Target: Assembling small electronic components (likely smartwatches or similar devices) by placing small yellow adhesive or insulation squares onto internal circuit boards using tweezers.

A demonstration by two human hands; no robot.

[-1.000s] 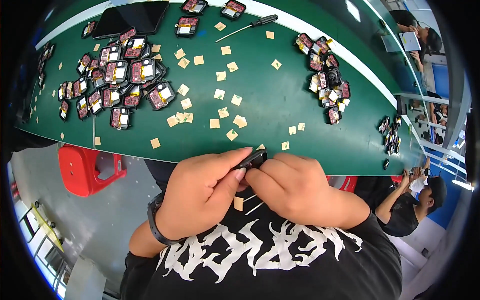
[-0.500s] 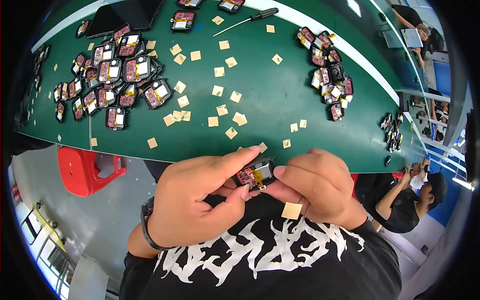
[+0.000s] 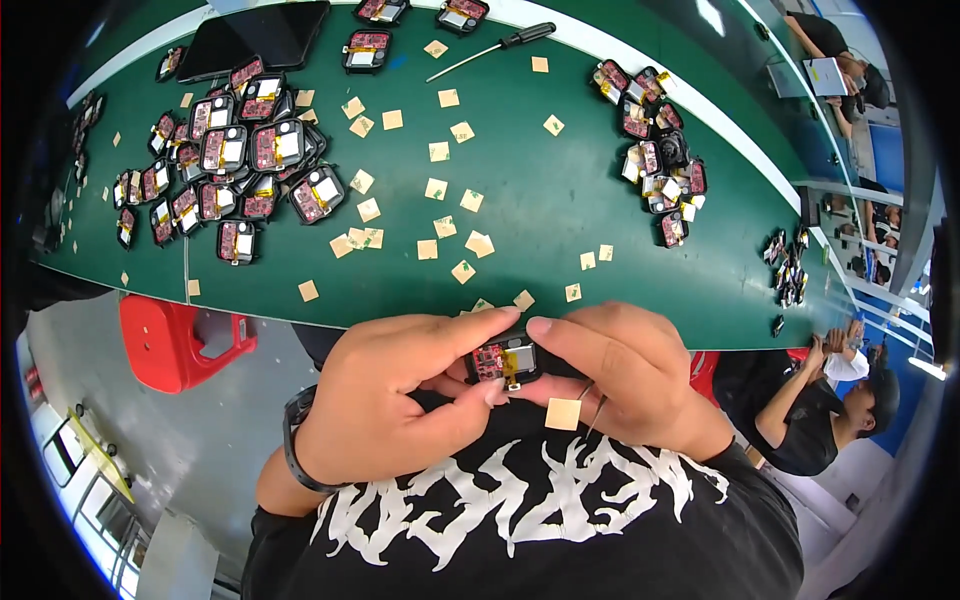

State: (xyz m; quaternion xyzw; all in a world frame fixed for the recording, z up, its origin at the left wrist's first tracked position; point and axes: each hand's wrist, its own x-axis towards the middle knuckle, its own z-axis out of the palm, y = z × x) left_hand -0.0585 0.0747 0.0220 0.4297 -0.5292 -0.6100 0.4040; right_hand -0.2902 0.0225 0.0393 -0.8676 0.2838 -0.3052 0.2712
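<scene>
My left hand (image 3: 390,385) is closed around the edges of a small black device case (image 3: 506,361), thumb and fingers on either side. Inside the open case are a red circuit board, a silvery flat cell and yellow tape. On the case's right side, my right hand (image 3: 625,370) rests its index fingertip at the upper corner, with other fingers behind. Thin metal tweezers (image 3: 597,408) stick out below the right hand's curled fingers. Next to them hangs a tan square adhesive pad (image 3: 563,413); whether the tips grip it, I cannot tell.
Tan pads (image 3: 436,189) lie scattered over the green table (image 3: 540,200). A heap of open cases (image 3: 222,148) stands left, another pile (image 3: 660,188) right. A screwdriver (image 3: 525,35) and black panel (image 3: 255,42) lie at the back. A co-worker (image 3: 810,400) sits right; a red stool (image 3: 165,343) stands left.
My right index finger has extended onto the case's upper corner. The tan pad and tweezers have shifted slightly left, and the case has turned a little in my left hand.
</scene>
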